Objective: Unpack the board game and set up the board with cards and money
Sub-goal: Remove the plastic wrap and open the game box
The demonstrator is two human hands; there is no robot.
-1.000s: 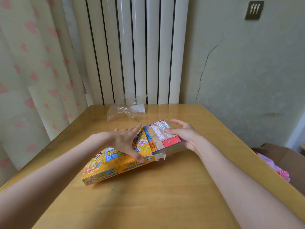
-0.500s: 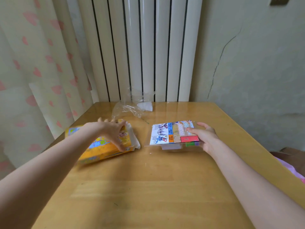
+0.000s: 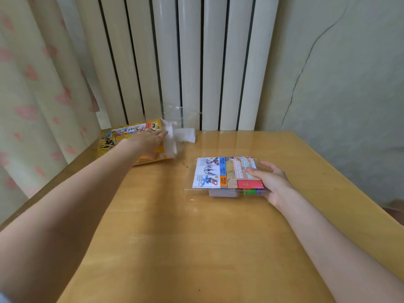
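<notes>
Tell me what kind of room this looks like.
Probably a room in a home, maybe a bedroom or living room: a wooden table pushed against a white radiator, a curtain with pink hearts beside it, and a cracked painted wall.

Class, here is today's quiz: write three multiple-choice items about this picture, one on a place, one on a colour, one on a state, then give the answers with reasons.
1. Where does the yellow game box lie?
A far left of the table
B on the floor
C under the right hand

2. What colour is the question-mark square on the folded board?
A green
B red
C white

3. The folded board is
A spread open
B standing upright
C sealed in a clear wrap

Answers: 1 A, it sits by the curtain under the left hand. 2 B, plainly red. 3 C, film edges show around it beside the right hand.
</notes>
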